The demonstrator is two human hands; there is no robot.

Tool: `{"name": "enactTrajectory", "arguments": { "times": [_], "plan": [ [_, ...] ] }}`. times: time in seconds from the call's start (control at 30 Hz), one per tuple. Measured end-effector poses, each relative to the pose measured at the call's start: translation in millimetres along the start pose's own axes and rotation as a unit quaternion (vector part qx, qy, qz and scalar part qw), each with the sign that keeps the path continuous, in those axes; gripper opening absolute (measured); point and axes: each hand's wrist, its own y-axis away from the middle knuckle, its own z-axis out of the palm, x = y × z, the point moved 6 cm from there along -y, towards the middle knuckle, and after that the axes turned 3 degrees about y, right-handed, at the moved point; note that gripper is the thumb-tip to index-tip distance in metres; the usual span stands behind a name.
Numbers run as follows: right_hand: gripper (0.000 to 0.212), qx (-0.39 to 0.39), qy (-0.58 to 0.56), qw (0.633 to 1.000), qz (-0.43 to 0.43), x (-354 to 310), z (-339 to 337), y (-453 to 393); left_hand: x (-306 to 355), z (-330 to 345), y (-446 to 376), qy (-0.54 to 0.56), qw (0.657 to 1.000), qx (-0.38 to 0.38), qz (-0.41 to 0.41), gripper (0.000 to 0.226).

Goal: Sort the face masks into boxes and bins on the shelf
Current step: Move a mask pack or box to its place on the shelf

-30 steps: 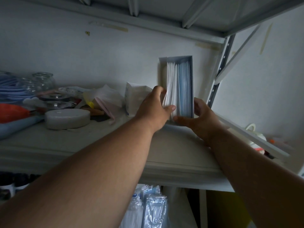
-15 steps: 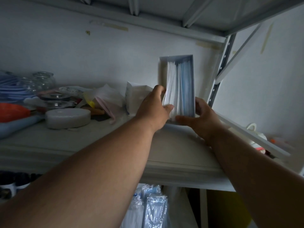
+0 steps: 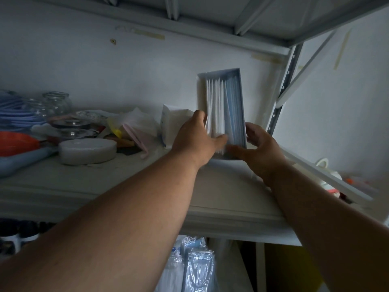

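The box (image 3: 221, 106) stands on end on the shelf (image 3: 221, 186). Left hand (image 3: 195, 138) grips its masks (image 3: 216, 110), fingers tucked inside to straighten them; right hand (image 3: 259, 144) clasps the box's lower corner, steadying it.

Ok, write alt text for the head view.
Both hands hold an open box of white and blue face masks upright on a shelf: left hand on its left side, right hand at its lower right.

white box (image 3: 201, 91), white and seemingly pale-blue masks (image 3: 229, 110)
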Motion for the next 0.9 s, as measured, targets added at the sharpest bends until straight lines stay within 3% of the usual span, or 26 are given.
{"name": "enactTrajectory", "arguments": {
  "times": [0.07, 0.17, 0.2, 0.3, 0.37, 0.7, 0.9],
  "plan": [
    [0.090, 0.011, -0.013, 1.000, 0.006, 2, -3, 0, 0, -2, -1, -0.013, 1.000, 0.013, 0.004, 0.074],
    [0.111, 0.020, -0.062, 0.998, 0.022, 11, -5, -4, 0, -2, -2, -0.008, 1.000, 0.012, 0.006, 0.066],
    [0.108, 0.022, -0.065, 0.997, 0.026, 11, -4, -4, 0, -1, -3, -0.006, 1.000, 0.011, 0.006, 0.062],
    [0.057, 0.026, -0.071, 0.997, 0.019, 4, -4, -1, -1, -1, -5, -0.003, 1.000, 0.015, 0.007, 0.035],
    [0.036, 0.030, -0.071, 0.997, 0.016, 9, -4, -4, -2, 0, -6, -0.010, 1.000, 0.017, 0.005, 0.017],
    [0.026, 0.047, -0.103, 0.993, 0.042, 14, -4, -6, 0, 0, -6, -0.006, 1.000, 0.016, 0.012, 0.016],
    [0.045, 0.014, -0.042, 0.999, 0.016, 5, -1, 0, 1, 2, -5, -0.009, 1.000, 0.016, 0.018, 0.070]
  ]
}}
